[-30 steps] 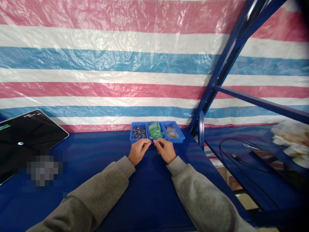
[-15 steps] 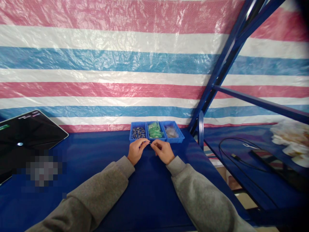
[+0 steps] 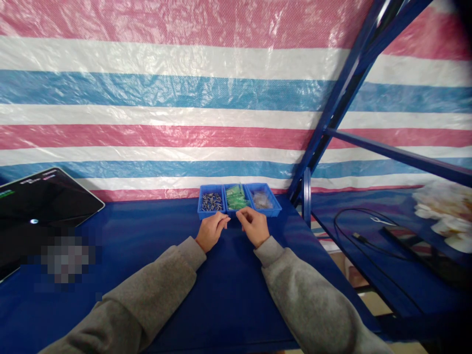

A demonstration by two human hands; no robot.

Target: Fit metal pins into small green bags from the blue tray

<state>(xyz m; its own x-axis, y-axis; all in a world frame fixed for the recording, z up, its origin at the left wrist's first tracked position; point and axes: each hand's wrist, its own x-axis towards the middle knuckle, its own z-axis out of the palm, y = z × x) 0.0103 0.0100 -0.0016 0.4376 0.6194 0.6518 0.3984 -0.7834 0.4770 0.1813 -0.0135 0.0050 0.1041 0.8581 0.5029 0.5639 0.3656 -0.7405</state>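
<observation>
Right hand [image 3: 256,227] is standing farther from left hand [image 3: 211,231] than half a second ago, its fingers curling, pinch or gap impossible to tell; the latter pressing fingertips together; three blue bins [image 3: 269,213], holding small metal parts [image 3: 212,202], green packets [image 3: 236,195] and clear plastic [image 3: 262,199], sitting just beyond on the desk [image 3: 228,285].
</observation>
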